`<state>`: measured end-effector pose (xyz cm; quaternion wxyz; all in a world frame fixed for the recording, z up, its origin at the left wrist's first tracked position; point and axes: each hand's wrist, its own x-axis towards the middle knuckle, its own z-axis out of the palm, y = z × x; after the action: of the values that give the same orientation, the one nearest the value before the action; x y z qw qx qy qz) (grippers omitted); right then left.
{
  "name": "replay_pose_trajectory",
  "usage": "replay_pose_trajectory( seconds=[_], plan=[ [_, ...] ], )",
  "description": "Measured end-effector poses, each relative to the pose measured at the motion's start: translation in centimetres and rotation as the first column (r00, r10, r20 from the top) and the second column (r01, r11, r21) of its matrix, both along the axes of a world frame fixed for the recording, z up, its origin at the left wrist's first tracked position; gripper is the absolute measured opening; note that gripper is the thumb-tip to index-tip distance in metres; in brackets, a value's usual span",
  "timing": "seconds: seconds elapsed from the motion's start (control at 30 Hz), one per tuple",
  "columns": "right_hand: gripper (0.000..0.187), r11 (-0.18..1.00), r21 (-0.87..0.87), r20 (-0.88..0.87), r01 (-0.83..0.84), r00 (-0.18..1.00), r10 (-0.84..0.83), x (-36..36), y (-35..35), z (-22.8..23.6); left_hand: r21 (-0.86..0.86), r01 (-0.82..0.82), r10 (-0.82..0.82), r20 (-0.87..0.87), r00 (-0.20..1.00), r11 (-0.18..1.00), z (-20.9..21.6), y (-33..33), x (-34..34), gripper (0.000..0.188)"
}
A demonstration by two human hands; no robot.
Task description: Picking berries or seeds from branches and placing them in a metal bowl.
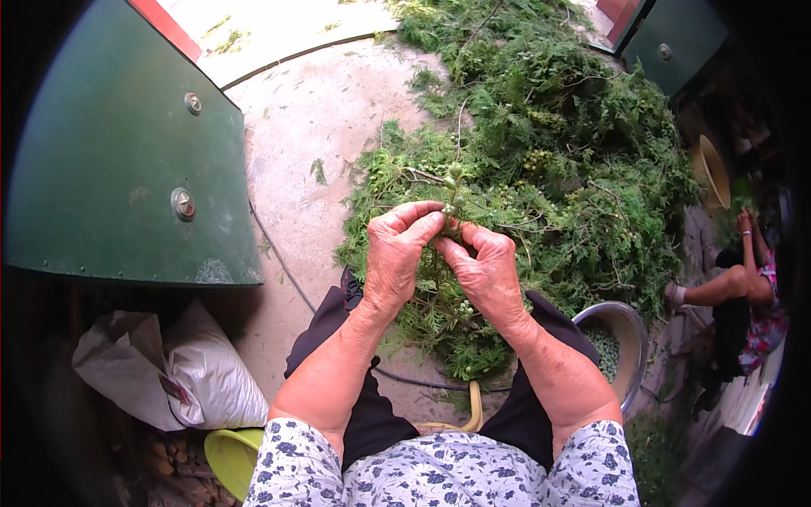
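Both of my hands meet over the heap of cut conifer branches (541, 169). A small sprig with pale green cones (454, 182) sticks up from between the fingertips. My left hand (399, 245) is closed, its thumb and forefinger pinching the sprig beside the cones. My right hand (488, 269) is closed too, its fingers on the sprig's lower part; the exact grip there is partly hidden. Beside my right knee stands a metal basin (635, 359) holding many small green cones (601, 345).
A green metal door (127, 152) stands at the left, above white sacks (211, 372) and a yellow-green basin (228, 460). A dark hose (291, 275) runs across the concrete floor. At the right, another person (743, 296) sits near a yellow basin (712, 173).
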<state>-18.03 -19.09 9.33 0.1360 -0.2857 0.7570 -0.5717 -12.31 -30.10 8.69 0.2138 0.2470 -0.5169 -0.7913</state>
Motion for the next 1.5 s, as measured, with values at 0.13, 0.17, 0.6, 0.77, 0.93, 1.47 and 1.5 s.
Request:
replay_pose_trajectory(
  seconds=[0.13, 0.17, 0.6, 0.77, 0.93, 1.47, 1.5],
  plan=[
    [0.02, 0.99, 0.136, -0.001, 0.031, 0.999, -0.032, -0.4, 0.1, -0.1, -0.13, 0.014, -0.009, 0.038, 0.999, 0.991, -0.7, 0.4, 0.1, 0.019],
    [0.021, 0.985, 0.167, -0.061, 0.035, 0.998, -0.025, -0.4, 0.1, -0.1, -0.105, 0.004, -0.002, 0.015, 1.0, 0.994, -0.9, 0.4, 0.1, 0.017],
    [0.015, 0.961, -0.267, 0.212, 0.071, 0.977, -0.014, -2.9, 0.3, -0.2, 0.053, 0.09, -0.092, 0.043, 0.995, 0.995, 0.0, 0.1, 0.0, 0.013],
    [0.016, 0.97, -0.244, 0.139, 0.007, 0.99, 0.028, -3.0, 0.5, -0.3, 0.047, 0.115, -0.118, 0.055, 0.992, 0.992, 0.2, 0.3, -0.2, 0.011],
    [0.011, 0.99, -0.143, 0.087, -0.009, 0.996, 0.022, -2.8, 0.3, 0.2, 0.036, 0.129, -0.131, 0.062, 0.989, 0.991, 0.3, 0.4, 0.1, 0.007],
    [0.019, 0.787, -0.603, 0.721, 0.13, 0.51, 0.468, -4.8, 2.1, 0.2, 0.134, 0.162, -0.159, -0.033, 0.987, 0.978, 1.3, 0.0, 0.4, 0.014],
    [0.018, 0.827, -0.546, 0.725, 0.134, 0.57, 0.387, -4.6, 2.1, 0.7, 0.12, 0.137, -0.132, -0.049, 0.99, 0.983, 1.0, 0.1, 0.6, 0.013]
  ],
)
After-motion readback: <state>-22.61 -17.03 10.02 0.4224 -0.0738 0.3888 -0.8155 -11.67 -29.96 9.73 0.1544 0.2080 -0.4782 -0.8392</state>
